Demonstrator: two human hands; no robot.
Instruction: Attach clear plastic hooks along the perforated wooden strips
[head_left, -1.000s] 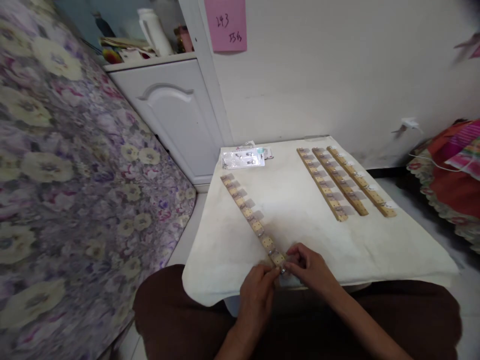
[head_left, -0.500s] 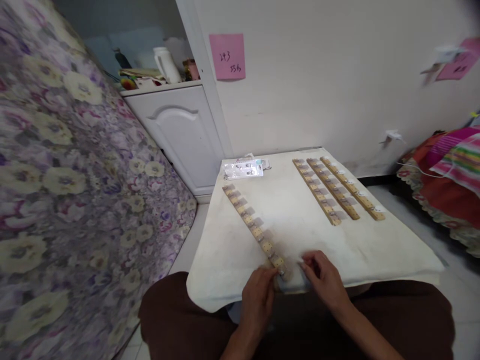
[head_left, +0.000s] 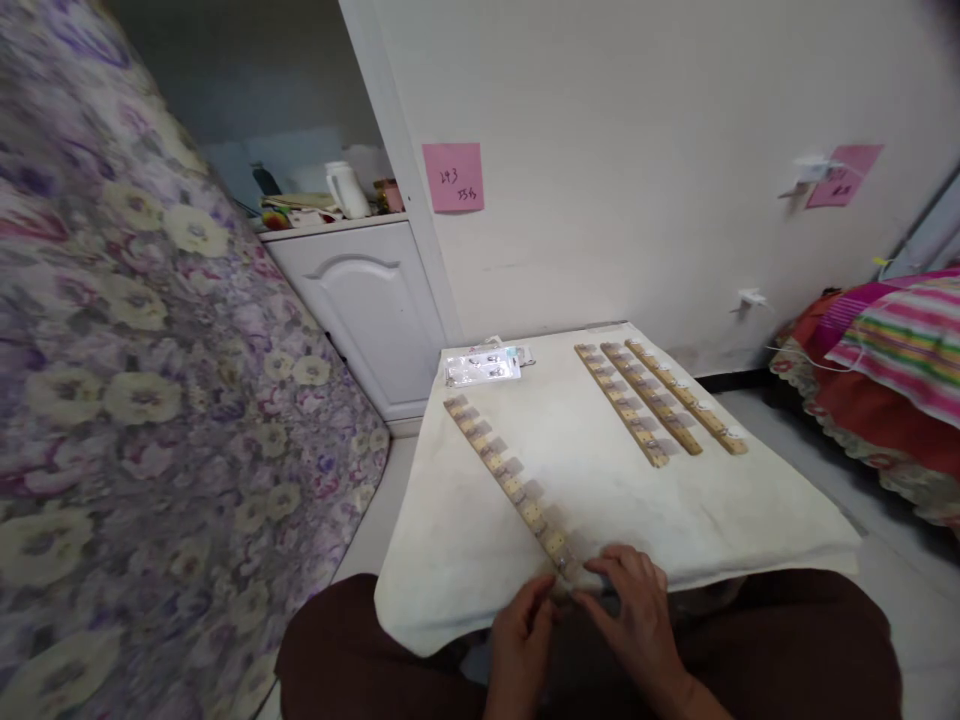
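Observation:
A long, narrow wooden strip [head_left: 512, 489] lies slantwise on the left half of the cloth-covered table [head_left: 450, 545], with several small pale cards and clear plastic flaps along it. My left hand [head_left: 523, 632] is at the strip's near end, fingertips closed against it. Just right of that end is my right hand [head_left: 634, 612], thumb and forefinger bent together beside the last clear flap [head_left: 571, 568]. Whatever sits between those fingertips is too small to make out. Three similar strips, a left one [head_left: 621, 405], a middle one [head_left: 651, 398] and a right one [head_left: 686, 397], lie at the right.
A clear blister pack [head_left: 482, 367] with small shiny pieces lies at the table's far left corner. Behind are a white wall [head_left: 555, 250] and a white cabinet [head_left: 367, 310]. A flowered curtain [head_left: 187, 420] hangs on the left; a bed with striped cloth [head_left: 911, 340] stands right.
My right hand has moved left to the strip's near end, beside my left hand. My left hand has shifted slightly down. The view has tilted upward a little.

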